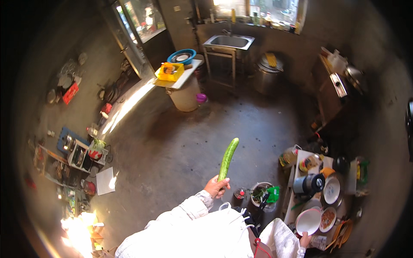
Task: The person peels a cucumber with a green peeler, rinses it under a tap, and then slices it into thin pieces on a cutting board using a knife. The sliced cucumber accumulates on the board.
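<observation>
My left hand (216, 187) grips a long, light-green cucumber (228, 159) by its lower end, and the cucumber points up and slightly right above the floor. At the lower right, my right hand (305, 239) holds a white bowl (308, 222) with a reddish rim by its near edge. The bowl is tilted so that its inside shows. Beside it on the cluttered table lies a white plate (327, 219) of small reddish-brown pieces. A second white bowl (331, 191) sits farther back.
A blender-like appliance (309, 183) and oil bottles (310, 163) crowd the right-hand table. On the floor stand a bucket with greens (262, 193) and a red-capped bottle (239, 193). Ahead are a sink (229, 41), a lidded metal pot (270, 69) and a yellow basket (171, 72).
</observation>
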